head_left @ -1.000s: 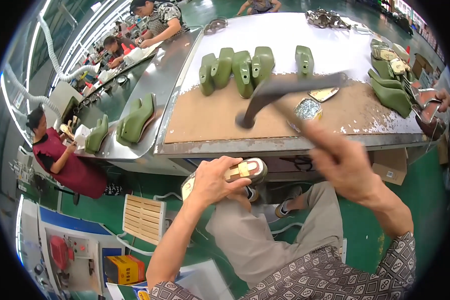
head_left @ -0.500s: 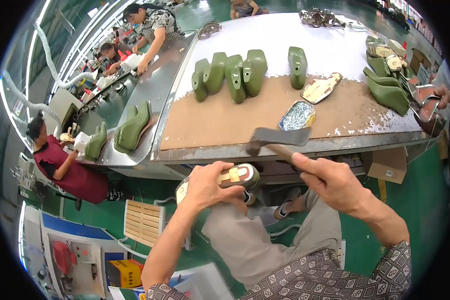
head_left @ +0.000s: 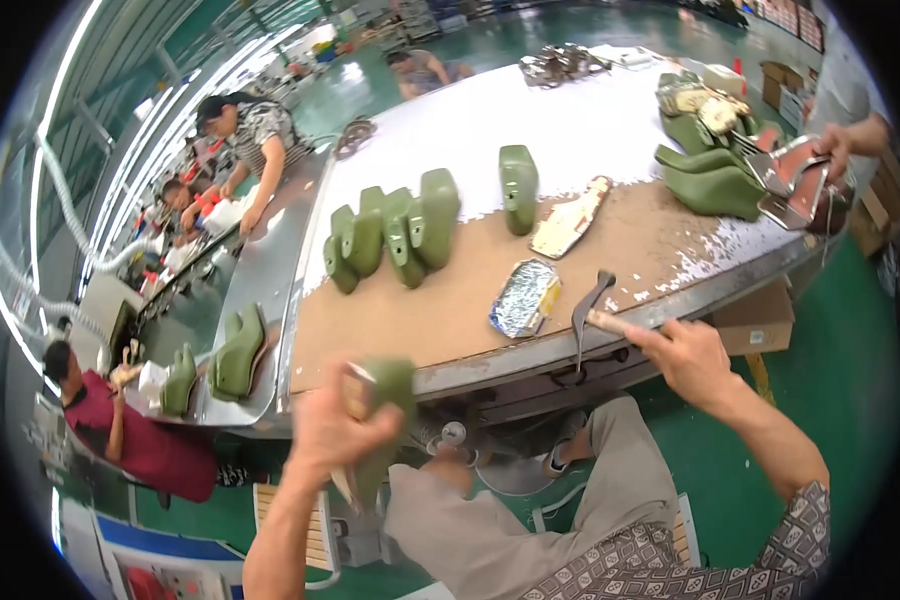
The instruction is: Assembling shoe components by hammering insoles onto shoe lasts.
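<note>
My left hand (head_left: pixel 325 425) is closed around a green shoe last (head_left: pixel 394 385), raised in front of the table's near edge. A pale insole shows on the last, but both are smeared by motion. In my right hand (head_left: pixel 692 362) is a hammer (head_left: pixel 615 323), gripped by its wooden handle. The dark, curved head is over the table's near edge, to the right of a small foil-lined tray (head_left: pixel 523 300). Behind the tray lies a pair of pale insoles (head_left: pixel 568 222), apart from both hands.
Several green lasts (head_left: pixel 435 218) stand on the table (head_left: pixel 410 345), one (head_left: pixel 518 190) apart from them. More lasts (head_left: pixel 710 185) are piled at the right, near another person's hand (head_left: pixel 850 145). At the left, lasts (head_left: pixel 238 355) stand on a metal bench (head_left: pixel 270 270), with co-workers beyond.
My left hand has moved left and turned the last more upright. My right hand has moved right and slightly down with the hammer, its head now turned upright. The view has shifted.
</note>
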The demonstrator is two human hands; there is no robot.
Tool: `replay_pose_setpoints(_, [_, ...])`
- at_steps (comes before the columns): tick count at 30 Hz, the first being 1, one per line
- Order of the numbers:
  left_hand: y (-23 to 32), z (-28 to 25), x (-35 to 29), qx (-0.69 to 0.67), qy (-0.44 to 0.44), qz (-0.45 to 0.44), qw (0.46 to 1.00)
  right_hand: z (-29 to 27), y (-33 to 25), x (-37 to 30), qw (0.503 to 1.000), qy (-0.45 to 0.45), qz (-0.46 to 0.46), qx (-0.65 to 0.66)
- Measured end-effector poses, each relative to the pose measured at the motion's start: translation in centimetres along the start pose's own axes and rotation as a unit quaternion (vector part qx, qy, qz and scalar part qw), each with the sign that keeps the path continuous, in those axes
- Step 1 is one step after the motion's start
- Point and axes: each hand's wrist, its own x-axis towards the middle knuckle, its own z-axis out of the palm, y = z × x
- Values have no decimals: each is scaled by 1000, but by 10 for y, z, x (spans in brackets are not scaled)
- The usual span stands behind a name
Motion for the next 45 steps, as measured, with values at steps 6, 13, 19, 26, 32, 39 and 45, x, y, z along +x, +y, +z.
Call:
replay_pose_setpoints(6, [49,9,96,-378,203,108,897,11,62,-6,746,183,428,477])
replay_pose_setpoints(13, [4,165,190,-342,436,137,821,-52,132,20,412,413,374,721])
replay_pose_setpoints(19, [-18,198,154,-289,342,79,890,-53,166,50,429,412,389,704])
replay_pose_setpoints(26, [11,180,149,-182,191,64,963,-66,171,57,422,399,422,696])
replay_pose_setpoints(32, [110,131,123,-412,171,148,883,-68,148,49,451,356,408,710])
replay_pose_setpoints(39, [206,69,65,54,73,571,816,-44,34,17,595,-45,430,677])
replay_pose_setpoints(45, [172,47,16,273,27,456,847,-101,-46,54,868,-303,142,365])
